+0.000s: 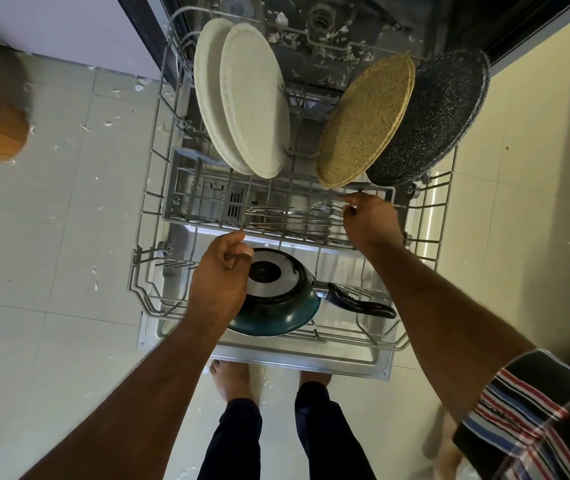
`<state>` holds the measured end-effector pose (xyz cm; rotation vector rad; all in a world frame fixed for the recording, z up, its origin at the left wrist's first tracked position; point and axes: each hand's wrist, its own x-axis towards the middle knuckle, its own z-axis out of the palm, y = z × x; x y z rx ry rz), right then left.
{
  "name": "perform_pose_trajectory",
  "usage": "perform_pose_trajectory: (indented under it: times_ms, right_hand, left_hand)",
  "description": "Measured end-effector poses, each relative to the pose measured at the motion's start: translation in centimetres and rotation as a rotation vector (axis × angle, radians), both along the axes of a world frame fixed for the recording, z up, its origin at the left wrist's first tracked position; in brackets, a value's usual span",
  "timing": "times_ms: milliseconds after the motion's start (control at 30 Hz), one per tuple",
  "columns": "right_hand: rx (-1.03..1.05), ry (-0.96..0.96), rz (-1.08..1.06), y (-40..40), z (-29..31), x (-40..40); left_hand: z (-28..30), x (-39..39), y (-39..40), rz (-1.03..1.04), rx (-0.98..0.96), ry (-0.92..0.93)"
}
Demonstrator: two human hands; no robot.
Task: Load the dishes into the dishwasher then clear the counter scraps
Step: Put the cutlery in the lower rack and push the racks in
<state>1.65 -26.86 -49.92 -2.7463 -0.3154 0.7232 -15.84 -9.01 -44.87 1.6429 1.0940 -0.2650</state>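
The dishwasher rack (148,209) is pulled out over the open door. 2 cream plates (249,112) stand on edge at its back left, with a tan plate (363,123) and a dark speckled plate (439,116) leaning at the back right. A teal pan (287,310) lies upside down at the front (handle pointing right). The left hand (219,275), fingers curled, hovers over the pan; what its grip holds I cannot tell. The right hand (371,220) pinches the cutlery (290,216) lying across the grey basket (186,188).
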Motion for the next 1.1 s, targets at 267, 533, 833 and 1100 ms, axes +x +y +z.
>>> perform_pose_trajectory:
  times_ms: [267,533,833,1100]
  right_hand:
    - [0.061,-0.177,0.126,0.6,2.0,-5.8]
    - [0.197,-0.018,-0.131,1.8,5.4,-15.0]
    - [0.666,0.336,-1.495,0.9,6.7,-23.0]
    - [0.961,0.674,-1.685,-0.7,6.5,-23.0]
  left_hand:
    - [0.3,-0.9,-0.8,-0.138,0.114,0.014]
    - [2.5,-4.6,-3.4,-0.072,0.118,-0.066]
    - [3.5,-9.7,-5.1,0.555,-0.429,0.149]
    - [2.9,-9.1,-5.0,0.823,-0.714,0.074]
